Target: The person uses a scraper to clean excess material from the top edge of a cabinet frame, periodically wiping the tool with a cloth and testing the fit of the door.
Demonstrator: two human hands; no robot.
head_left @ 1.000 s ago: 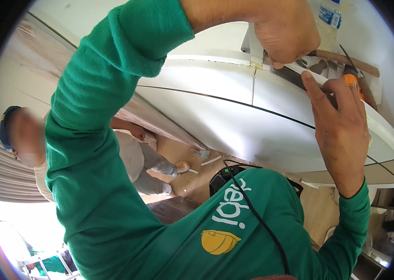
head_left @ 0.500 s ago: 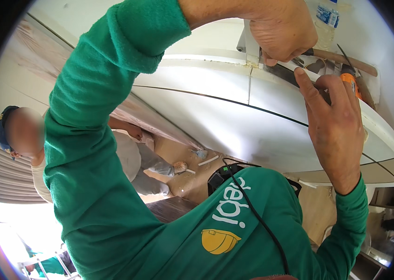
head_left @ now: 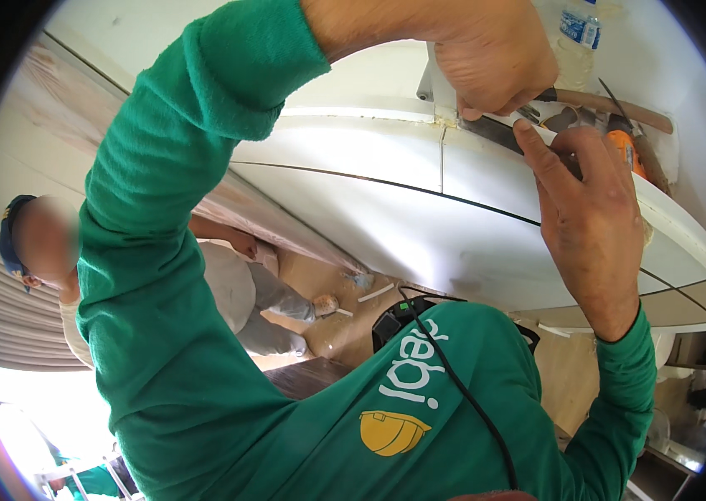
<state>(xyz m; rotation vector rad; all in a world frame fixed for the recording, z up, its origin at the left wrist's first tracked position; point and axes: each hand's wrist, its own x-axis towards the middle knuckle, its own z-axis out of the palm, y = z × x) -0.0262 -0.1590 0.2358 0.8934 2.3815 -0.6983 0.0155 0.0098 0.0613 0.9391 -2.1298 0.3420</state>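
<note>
Dark flat strip [head_left: 493,132] lies at the far right, along the far edge of a white curved panel [head_left: 370,204], between the person's two hands. The left hand [head_left: 499,63] comes over from the far side, its fingers bent down at the strip's left end; whether they pinch it cannot be told, since the knuckles hide the contact. The right hand [head_left: 591,209] grips the strip farther right, one digit extended along it and the other fingers curled.

Beyond them, a white ledge [head_left: 633,67] bears a clear plastic bottle [head_left: 572,65] with a blue label; its inside looks pale, and how full it is cannot be made out. Nearer on that ledge lie a wooden-handled tool [head_left: 620,107] and, to the right, an orange tool [head_left: 623,150], close together. Near right, an open shelf unit [head_left: 658,480] holds things too blurred to name. Another person [head_left: 228,280] is at the left.
</note>
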